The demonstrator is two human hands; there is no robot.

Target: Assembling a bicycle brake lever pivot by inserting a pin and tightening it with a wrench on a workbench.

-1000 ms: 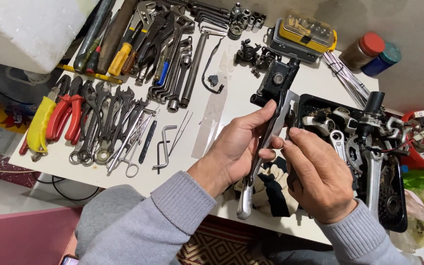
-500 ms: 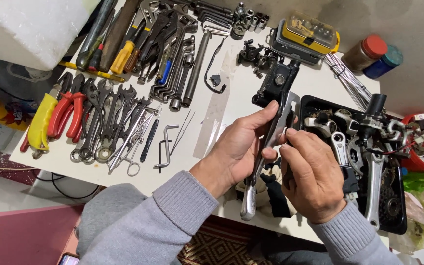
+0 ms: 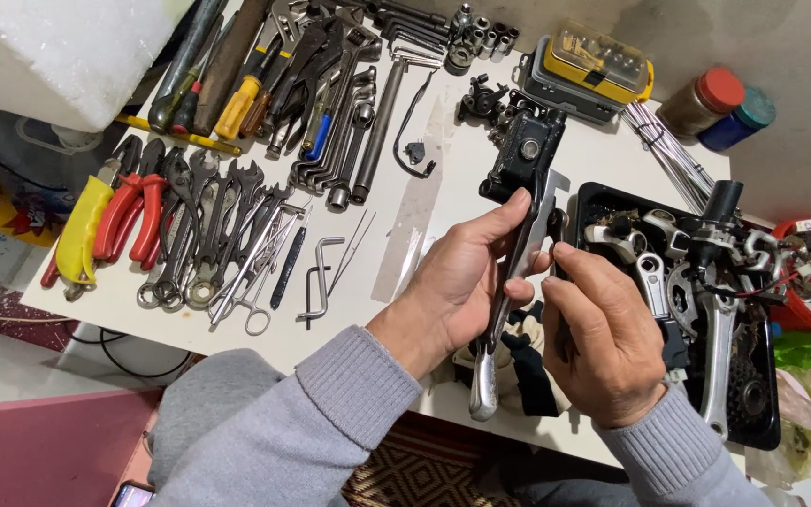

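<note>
Gripping a long silver metal wrench with a dark adjustable head (image 3: 511, 282), the left hand (image 3: 462, 286) is curling its fingers around the shaft, thumb lying along the upper part; the tool is standing nearly upright above the white tabletop (image 3: 396, 235), its rounded handle end pointing toward the person; the right hand (image 3: 607, 343) is sitting just beside it, fingers bent inward and fingertips pressing at the wrench's head, though whether they are pinching a small part I cannot tell; a black plastic tray of bicycle parts (image 3: 753, 394) is lying just right of the hands; red-handled pliers (image 3: 133, 211) and a row of steel spanners (image 3: 213, 235) are resting well apart on the left.
</note>
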